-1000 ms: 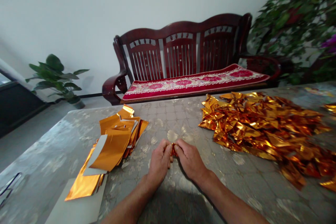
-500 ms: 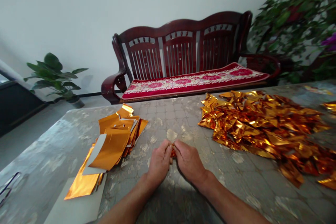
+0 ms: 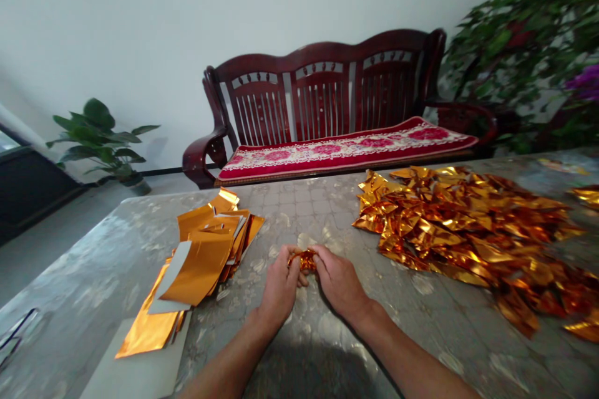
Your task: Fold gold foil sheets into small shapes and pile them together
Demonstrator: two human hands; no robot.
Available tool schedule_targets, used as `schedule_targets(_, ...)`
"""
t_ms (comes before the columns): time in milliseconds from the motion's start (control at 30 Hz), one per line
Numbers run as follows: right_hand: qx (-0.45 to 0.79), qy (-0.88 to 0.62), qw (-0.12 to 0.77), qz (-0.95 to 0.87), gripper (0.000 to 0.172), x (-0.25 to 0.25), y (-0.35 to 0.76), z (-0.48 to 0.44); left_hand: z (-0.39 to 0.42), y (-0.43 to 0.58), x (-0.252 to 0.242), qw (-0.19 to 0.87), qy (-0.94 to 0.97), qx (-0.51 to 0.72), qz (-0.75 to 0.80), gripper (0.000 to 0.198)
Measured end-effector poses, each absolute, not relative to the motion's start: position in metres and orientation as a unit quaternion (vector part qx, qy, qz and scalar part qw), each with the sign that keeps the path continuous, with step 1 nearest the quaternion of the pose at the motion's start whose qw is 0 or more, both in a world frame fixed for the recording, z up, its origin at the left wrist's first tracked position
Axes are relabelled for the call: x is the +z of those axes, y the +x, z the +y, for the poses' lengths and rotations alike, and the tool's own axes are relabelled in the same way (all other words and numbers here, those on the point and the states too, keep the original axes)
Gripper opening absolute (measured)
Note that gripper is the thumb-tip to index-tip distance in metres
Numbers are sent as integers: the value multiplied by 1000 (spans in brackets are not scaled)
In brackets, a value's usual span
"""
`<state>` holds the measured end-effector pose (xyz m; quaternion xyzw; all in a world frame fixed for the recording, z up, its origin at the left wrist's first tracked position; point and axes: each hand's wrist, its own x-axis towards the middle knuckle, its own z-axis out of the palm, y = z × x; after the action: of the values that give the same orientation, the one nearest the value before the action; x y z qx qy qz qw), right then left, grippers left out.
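My left hand (image 3: pixel 279 285) and my right hand (image 3: pixel 337 279) meet at the middle of the table, fingers pinched together on one small piece of gold foil paper (image 3: pixel 306 259). The piece is crumpled or folded small and shows just above my fingertips. To the left lies a fanned stack of flat gold foil sheets (image 3: pixel 201 259), some showing their white backs. To the right spreads a big heap of folded gold foil pieces (image 3: pixel 468 230).
The table (image 3: pixel 327 206) has a patterned grey glossy cover. A grey sheet (image 3: pixel 135 374) lies at the near left edge. Behind the table stand a dark wooden bench with a red cushion (image 3: pixel 346 146), a potted plant (image 3: pixel 100 137) and a leafy bush (image 3: pixel 524 43).
The foil piece now shows more above my fingertips and both hands have shifted slightly away from me. The camera has tilted a little.
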<state>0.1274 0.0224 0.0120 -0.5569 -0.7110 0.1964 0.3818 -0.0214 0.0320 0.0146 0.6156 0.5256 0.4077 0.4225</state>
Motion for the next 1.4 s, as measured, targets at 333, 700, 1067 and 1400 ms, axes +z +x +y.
schedule_targets(333, 187, -533, 401, -721, 40, 9, 126, 24, 33, -17, 13, 449, 612, 399, 514, 28)
schedule_targets(700, 190, -548, 468, -667, 37, 19, 146, 26, 45, -23, 19, 561, 461, 466, 506, 46)
schedule_targets(1067, 316, -479, 525, -628, 20, 18, 135, 29, 48, -26, 20, 637, 420, 439, 475, 42)
schedule_targets(1400, 239, -483, 548, -639, 12, 17, 127, 25, 43, -20, 21, 641, 415, 432, 479, 43)
